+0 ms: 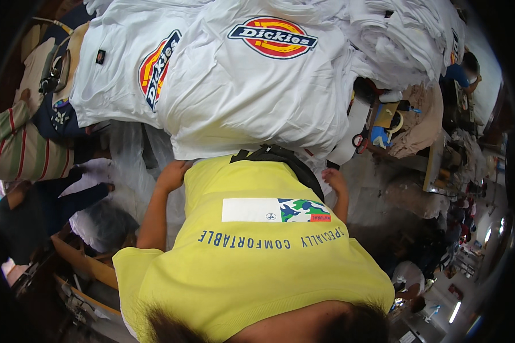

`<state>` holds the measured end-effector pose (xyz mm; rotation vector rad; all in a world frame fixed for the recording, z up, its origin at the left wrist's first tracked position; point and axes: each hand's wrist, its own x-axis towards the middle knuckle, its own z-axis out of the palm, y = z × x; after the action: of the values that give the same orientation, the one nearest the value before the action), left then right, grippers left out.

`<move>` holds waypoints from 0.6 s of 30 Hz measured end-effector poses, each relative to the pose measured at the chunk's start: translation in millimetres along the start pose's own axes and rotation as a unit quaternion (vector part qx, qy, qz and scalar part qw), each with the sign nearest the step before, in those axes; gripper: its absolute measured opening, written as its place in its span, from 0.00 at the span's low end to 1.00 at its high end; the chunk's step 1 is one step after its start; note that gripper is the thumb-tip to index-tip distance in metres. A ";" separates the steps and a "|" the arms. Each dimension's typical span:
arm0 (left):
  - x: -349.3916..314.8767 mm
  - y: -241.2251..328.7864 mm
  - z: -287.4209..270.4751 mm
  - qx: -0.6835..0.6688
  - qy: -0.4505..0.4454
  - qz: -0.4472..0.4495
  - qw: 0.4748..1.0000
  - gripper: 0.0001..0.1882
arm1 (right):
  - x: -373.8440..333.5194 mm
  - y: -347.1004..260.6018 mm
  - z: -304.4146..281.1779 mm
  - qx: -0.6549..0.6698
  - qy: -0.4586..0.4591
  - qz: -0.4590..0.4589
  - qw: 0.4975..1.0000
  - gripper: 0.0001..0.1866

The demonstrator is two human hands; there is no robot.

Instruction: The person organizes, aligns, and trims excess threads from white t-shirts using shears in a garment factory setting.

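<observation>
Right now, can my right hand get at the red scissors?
Probably yes: the right hand looks empty, the red scissors' handles show uncovered ahead and to its right, and nothing visible blocks the way.

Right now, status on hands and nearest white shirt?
Left hand near corner of white shirt, contact unclear. Right hand off it, seemingly empty. Shirt spread print up. Scissors to its right.

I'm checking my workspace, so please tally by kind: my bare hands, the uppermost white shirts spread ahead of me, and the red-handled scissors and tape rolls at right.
Left hand and right hand: 2
Spread white shirts: 2
Red-handled scissors: 1
Tape roll: 1
Total: 6
</observation>
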<state>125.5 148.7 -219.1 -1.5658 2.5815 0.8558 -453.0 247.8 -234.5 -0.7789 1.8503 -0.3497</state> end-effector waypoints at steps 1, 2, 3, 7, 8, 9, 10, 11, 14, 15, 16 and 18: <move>-1.6 0.8 -17.7 0.006 -0.075 -0.029 0.997 0.20 | -8.4 -22.6 -10.8 0.063 0.022 -0.019 0.998 0.09; -2.1 -0.4 -32.1 0.013 -0.150 -0.059 0.987 0.18 | -16.8 -50.9 -23.2 0.125 0.044 -0.038 0.990 0.08; 4.7 -9.7 -42.9 0.021 0.066 0.006 0.998 0.15 | -22.1 -72.8 -31.7 0.149 0.089 -0.093 0.980 0.10; 70.2 3.1 -124.0 0.023 0.451 -0.049 0.891 0.11 | -25.9 -176.5 -48.4 0.151 0.181 -0.204 0.950 0.13; 90.6 15.3 -143.2 0.009 0.489 -0.072 0.869 0.11 | -16.2 -197.7 -45.3 0.140 0.183 -0.216 0.949 0.14; 115.5 20.4 -153.0 -0.006 0.491 -0.055 0.869 0.12 | 5.9 -205.7 -38.6 0.094 0.242 -0.289 0.921 0.15; 139.3 22.5 -161.2 -0.020 0.492 -0.039 0.870 0.15 | 25.8 -211.5 -29.9 0.046 0.298 -0.358 0.884 0.16; 157.9 16.9 -160.1 0.017 0.456 -0.027 0.889 0.17 | 29.0 -230.0 -20.8 -0.047 0.315 -0.388 0.865 0.15; 175.6 51.2 -165.0 0.091 0.412 -0.121 0.898 0.13 | 27.4 -257.7 -10.1 -0.135 0.299 -0.389 0.861 0.13; 177.7 49.5 -166.7 0.069 0.411 -0.133 0.899 0.12 | 27.4 -258.4 -10.8 -0.129 0.283 -0.377 0.872 0.13; 175.2 44.3 -166.9 0.048 0.409 -0.149 0.899 0.11 | 26.3 -254.1 -9.3 -0.043 0.268 -0.355 0.894 0.10; 160.0 20.3 -159.5 -0.139 0.478 -0.147 0.855 0.10 | 16.8 -235.4 -22.6 0.167 0.177 -0.333 0.911 0.08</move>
<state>71.4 -47.1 -118.2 -2.9992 2.6200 0.4779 -395.1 58.7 -103.8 -1.1416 1.7238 -1.2832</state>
